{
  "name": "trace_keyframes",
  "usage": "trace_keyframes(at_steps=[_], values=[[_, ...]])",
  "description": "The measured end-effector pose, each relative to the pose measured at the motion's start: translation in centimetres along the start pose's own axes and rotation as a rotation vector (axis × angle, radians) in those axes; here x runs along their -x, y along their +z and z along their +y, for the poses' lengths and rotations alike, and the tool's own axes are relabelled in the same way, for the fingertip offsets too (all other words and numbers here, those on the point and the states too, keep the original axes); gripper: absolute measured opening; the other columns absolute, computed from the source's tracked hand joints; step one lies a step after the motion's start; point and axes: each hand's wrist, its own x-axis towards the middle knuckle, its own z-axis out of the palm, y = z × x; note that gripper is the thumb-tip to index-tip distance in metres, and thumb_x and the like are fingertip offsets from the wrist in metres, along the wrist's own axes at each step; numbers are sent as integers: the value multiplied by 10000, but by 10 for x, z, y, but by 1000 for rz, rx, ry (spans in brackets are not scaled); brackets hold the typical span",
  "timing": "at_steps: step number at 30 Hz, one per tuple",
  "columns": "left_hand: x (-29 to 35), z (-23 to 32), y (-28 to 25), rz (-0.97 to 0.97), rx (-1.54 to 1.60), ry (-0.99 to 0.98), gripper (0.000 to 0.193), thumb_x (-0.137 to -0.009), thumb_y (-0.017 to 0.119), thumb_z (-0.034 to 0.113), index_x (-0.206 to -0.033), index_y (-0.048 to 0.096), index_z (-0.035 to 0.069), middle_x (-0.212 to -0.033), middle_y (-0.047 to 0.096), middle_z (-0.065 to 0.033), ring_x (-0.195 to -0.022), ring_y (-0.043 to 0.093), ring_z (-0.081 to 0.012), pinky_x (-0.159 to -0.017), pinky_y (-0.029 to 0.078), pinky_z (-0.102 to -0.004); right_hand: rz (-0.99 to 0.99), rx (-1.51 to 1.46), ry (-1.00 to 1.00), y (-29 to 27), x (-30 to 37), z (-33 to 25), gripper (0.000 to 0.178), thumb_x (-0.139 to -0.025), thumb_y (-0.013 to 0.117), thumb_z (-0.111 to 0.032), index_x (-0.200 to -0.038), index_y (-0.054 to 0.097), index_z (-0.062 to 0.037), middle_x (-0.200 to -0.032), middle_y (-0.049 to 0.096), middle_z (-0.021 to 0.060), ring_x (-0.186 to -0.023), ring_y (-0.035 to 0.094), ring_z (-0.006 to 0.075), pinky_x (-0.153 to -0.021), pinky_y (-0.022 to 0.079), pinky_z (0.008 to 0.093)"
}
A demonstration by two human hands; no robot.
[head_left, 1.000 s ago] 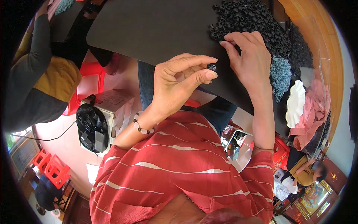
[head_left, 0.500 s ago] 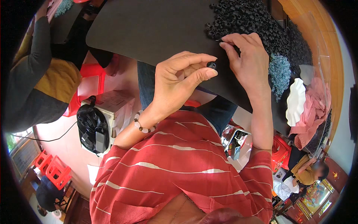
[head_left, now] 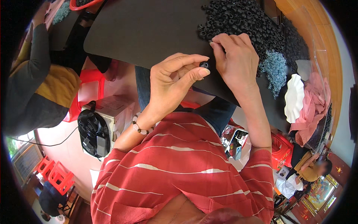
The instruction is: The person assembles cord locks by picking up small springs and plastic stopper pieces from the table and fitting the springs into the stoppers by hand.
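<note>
At the near edge of the dark tabletop (head_left: 149,33), the person in the red striped shirt (head_left: 179,168) has both hands up close together; the left hand (head_left: 173,84) pinches a small black ring (head_left: 204,65) between thumb and first finger, so those fingers are almost shut, with just the little ring between them; the other fingers of that hand curl loosely above. The right hand (head_left: 236,61) sits just beside it, bent at the wrist, knuckles up; its fingers (head_left: 220,42) are tucked together and seem to nip something thin and small at the tips, but I cannot tell what it is, it is too tiny to see. The ring is right at the edge of the tabletop, touching the left thumb, just next to the right hand.

It looks to me like the step in hand is putting one small part together with the ring; the next move would call for a steady, careful push, with both hands kept very close, since the parts are so little and could slip.

Both forearms come up from the chest and reach out over the lap; a bead bracelet (head_left: 141,128) sits on the left wrist.

Behind the right hand lies a big heap of black rings (head_left: 242,18); near it is a smaller heap of grey-blue bits (head_left: 276,69); farther right are a white wavy dish (head_left: 294,98) and a pink cloth (head_left: 313,108). Off to the left another person's grey sleeve (head_left: 33,67) reaches toward the tabletop.
</note>
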Motion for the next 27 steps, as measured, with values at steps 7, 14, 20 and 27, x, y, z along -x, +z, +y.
trace_keyframes(at_steps=[7, 14, 20, 27], values=[[0, -5, -1, 35, -6, 15, 216, -815, 720, 29, -1026, 690, -5, -860, 603, -26, -729, 571, -58, -629, 460, -178, 48, -219, 53, -5, 4, 2, 106, -749, 680, -111, -850, 653, -89, -731, 637, 73, -734, 561, 240, -667, 467, 338], [-4, -3, 5, -48, 81, 56, 229, -799, 718, 10, -1022, 681, -28, -878, 647, -56, -753, 634, -87, -668, 514, -189, -298, -1497, 574, -51, 24, 5, 108, -849, 638, -2, -952, 653, 28, -874, 657, 42, -802, 592, 66, -755, 463, 194], [-2, 2, 12, -108, 4, 127, 247, -743, 756, 3, -981, 696, -27, -871, 657, -75, -742, 619, -96, -639, 501, -194, -345, -1619, 592, -56, 35, 6, 113, -837, 646, -1, -947, 648, 26, -878, 655, 37, -807, 595, 67, -764, 465, 198], [-2, 1, 9, -175, -57, 137, 248, -741, 755, 6, -978, 694, -40, -882, 652, -91, -748, 621, -106, -641, 508, -203, -368, -1614, 606, -53, 39, 9, 98, -841, 669, -30, -926, 641, 11, -857, 645, 31, -795, 584, 59, -748, 464, 198]])
